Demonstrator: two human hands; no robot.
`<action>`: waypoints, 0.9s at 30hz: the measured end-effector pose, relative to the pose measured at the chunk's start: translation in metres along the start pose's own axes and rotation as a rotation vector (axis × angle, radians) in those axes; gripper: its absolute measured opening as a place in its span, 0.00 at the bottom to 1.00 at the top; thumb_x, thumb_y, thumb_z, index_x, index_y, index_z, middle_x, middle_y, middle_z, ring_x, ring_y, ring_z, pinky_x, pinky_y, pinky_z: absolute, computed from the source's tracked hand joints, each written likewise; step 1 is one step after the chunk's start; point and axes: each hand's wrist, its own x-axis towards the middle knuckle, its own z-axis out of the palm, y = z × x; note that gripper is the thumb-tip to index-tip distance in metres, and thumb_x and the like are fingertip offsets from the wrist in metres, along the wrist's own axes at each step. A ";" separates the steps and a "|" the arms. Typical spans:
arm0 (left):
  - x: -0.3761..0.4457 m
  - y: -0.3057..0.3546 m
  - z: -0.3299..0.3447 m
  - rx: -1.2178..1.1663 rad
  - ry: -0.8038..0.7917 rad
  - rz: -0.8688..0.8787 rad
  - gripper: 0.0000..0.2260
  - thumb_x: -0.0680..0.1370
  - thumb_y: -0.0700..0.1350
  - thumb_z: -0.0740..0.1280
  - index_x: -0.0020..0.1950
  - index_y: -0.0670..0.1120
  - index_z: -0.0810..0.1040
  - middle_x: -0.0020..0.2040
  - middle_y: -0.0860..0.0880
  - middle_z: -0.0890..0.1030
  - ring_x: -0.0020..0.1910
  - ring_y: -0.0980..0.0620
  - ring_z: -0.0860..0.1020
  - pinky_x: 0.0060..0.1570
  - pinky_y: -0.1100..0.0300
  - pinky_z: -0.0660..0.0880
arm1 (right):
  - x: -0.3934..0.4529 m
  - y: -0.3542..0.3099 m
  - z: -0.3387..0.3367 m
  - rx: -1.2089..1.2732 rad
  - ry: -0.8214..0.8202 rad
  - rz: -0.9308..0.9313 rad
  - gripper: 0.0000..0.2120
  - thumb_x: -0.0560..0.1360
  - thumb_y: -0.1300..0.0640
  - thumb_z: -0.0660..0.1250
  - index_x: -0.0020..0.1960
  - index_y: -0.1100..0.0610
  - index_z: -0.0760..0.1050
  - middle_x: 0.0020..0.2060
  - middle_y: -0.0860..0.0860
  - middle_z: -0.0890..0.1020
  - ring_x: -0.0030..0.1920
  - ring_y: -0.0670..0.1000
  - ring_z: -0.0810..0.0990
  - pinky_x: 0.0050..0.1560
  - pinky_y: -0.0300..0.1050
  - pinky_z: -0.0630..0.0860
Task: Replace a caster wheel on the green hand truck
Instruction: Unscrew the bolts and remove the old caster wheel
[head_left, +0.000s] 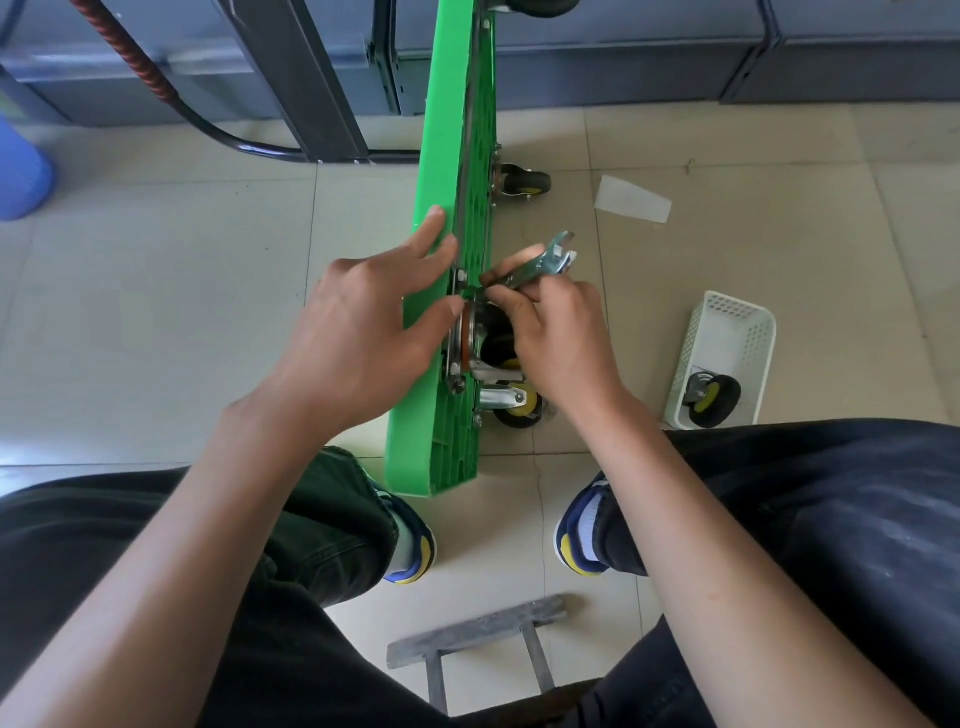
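Note:
The green hand truck stands on its edge on the tiled floor between my knees. My left hand rests on its top face with straight fingers, the thumb at the edge by the caster's mounting plate. My right hand grips a silver open-ended wrench whose inner end sits at a bolt on that plate. The near caster wheel, black with a yellow hub, sits just below my right hand. A second caster is mounted farther along the deck.
A white perforated basket lies on the floor to the right with a loose caster wheel in it. A scrap of paper lies beyond. A grey stool is under me. Grey cabinets and a blue bin stand behind.

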 end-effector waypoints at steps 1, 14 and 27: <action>0.000 0.000 0.000 -0.001 -0.003 -0.001 0.25 0.77 0.54 0.65 0.74 0.51 0.74 0.77 0.59 0.66 0.46 0.38 0.83 0.57 0.51 0.79 | 0.000 0.001 -0.001 0.015 0.003 -0.002 0.04 0.81 0.62 0.68 0.53 0.62 0.80 0.42 0.54 0.86 0.43 0.52 0.85 0.46 0.47 0.81; -0.005 0.003 0.001 -0.049 0.007 -0.007 0.23 0.80 0.45 0.70 0.75 0.48 0.73 0.77 0.57 0.65 0.27 0.67 0.73 0.48 0.54 0.77 | 0.027 0.011 -0.007 0.221 0.090 0.236 0.02 0.82 0.57 0.67 0.52 0.54 0.75 0.43 0.51 0.86 0.41 0.47 0.86 0.45 0.54 0.85; -0.007 0.007 0.004 -0.043 0.051 -0.011 0.21 0.80 0.43 0.69 0.73 0.48 0.75 0.77 0.54 0.66 0.29 0.74 0.72 0.46 0.46 0.81 | 0.083 0.043 0.005 0.501 -0.137 0.794 0.06 0.85 0.59 0.62 0.54 0.62 0.73 0.44 0.62 0.84 0.34 0.54 0.84 0.36 0.46 0.83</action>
